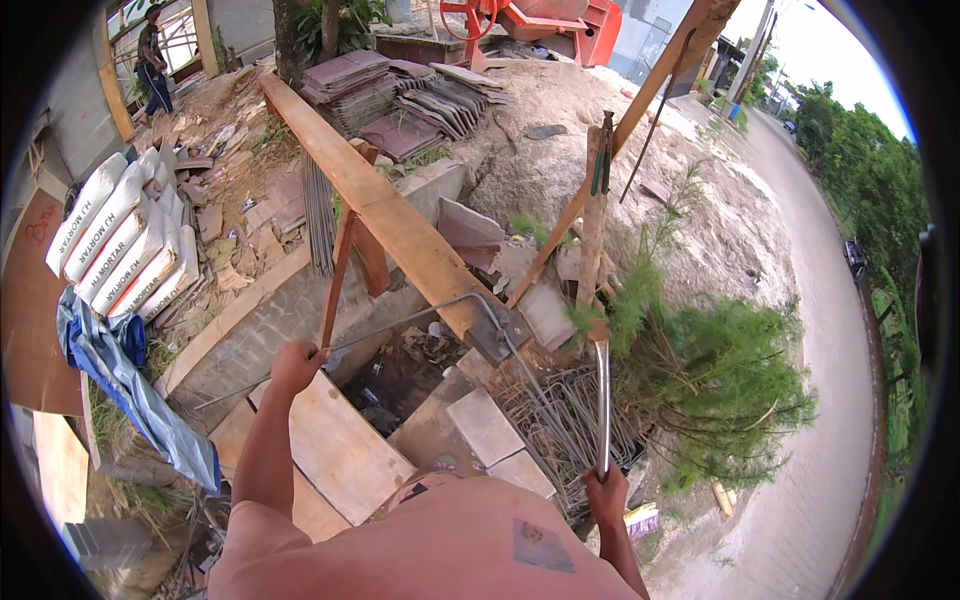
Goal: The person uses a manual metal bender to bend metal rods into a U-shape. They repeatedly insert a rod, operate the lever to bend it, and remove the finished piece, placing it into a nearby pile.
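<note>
My left hand (pixel 297 367) is closed around a thin steel rod (pixel 385 333), whose tail sticks out to the lower left. The rod runs up to a dark metal plate (pixel 492 334) on the near end of a long wooden plank (pixel 385 205). Over the plate it bends sharply and comes back down toward me on the right. My right hand (pixel 605 492) grips the lower end of a silver metal pipe (pixel 603 410), which points away from me. Its rusty far end lies by the foot of a wooden post (pixel 592 235); whether they touch I cannot tell.
Bent steel rods (pixel 570 410) lie heaped below the plank's right side. Pincers (pixel 603 155) hang on the post. Pine branches (pixel 710 370) spread at right beside a road (pixel 800 260). Left are white sacks (pixel 130 235) and a blue tarp (pixel 150 395). A person (pixel 153 60) stands far left.
</note>
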Motion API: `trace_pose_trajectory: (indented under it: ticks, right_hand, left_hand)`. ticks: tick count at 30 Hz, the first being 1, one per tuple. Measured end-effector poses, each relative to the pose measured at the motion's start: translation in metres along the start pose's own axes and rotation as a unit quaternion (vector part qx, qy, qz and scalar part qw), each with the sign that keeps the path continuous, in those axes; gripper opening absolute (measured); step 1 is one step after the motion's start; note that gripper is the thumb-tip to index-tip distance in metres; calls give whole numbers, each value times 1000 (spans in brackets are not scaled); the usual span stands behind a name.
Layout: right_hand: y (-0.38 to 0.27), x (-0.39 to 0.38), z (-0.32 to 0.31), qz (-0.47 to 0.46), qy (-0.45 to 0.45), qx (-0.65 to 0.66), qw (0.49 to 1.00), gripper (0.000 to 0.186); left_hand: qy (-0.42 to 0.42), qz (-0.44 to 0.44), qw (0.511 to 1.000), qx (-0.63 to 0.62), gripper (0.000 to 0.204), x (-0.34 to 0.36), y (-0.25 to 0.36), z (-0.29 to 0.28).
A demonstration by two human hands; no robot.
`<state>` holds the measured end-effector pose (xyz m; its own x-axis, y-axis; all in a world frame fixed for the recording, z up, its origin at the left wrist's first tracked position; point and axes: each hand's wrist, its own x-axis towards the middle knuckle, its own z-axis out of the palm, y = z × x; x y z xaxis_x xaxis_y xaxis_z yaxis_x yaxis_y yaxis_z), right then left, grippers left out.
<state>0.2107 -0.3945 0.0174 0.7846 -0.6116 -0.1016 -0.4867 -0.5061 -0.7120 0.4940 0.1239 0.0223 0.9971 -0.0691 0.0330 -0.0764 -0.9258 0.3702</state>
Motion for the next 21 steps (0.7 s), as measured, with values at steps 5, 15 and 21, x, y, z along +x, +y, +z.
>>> trace_pose_trajectory:
  ticks: [5, 15, 21]
  right_hand:
    - [-26, -3, -5, 12, 6, 12, 1000, 20]
    - [-20, -3, 1, 35, -7, -23, 999, 21]
    - [-29, 2, 1, 35, -17, -22, 999, 21]
  left_hand:
    - [-26, -62, 998, -13, 40, -7, 17, -18]
    - [-60, -3, 997, -42, 42, 38, 50, -18]
    - [-98, 20, 991, -94, 42, 80, 122, 32]
